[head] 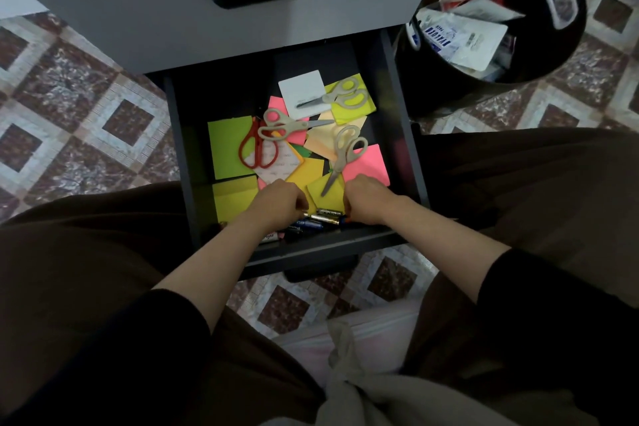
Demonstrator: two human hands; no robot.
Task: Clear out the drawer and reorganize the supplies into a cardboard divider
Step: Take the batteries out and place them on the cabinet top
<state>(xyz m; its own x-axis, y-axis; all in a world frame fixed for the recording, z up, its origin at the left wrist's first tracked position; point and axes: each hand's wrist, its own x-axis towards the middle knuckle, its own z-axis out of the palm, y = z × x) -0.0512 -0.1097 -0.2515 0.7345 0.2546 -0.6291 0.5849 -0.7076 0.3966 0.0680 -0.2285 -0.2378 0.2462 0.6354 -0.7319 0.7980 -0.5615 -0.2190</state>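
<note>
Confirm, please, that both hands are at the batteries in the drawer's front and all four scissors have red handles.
Not all: the head view shows one red-handled pair; the other three pairs have beige handles. The rest holds.

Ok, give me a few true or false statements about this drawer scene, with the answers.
1. The drawer is open. True.
2. The red scissors are the only pair in it. False: three beige scissors lie there too.
3. The left hand and the right hand both reach in beside the batteries. True.
4. The black bin is empty. False: it holds papers and packets.
</note>
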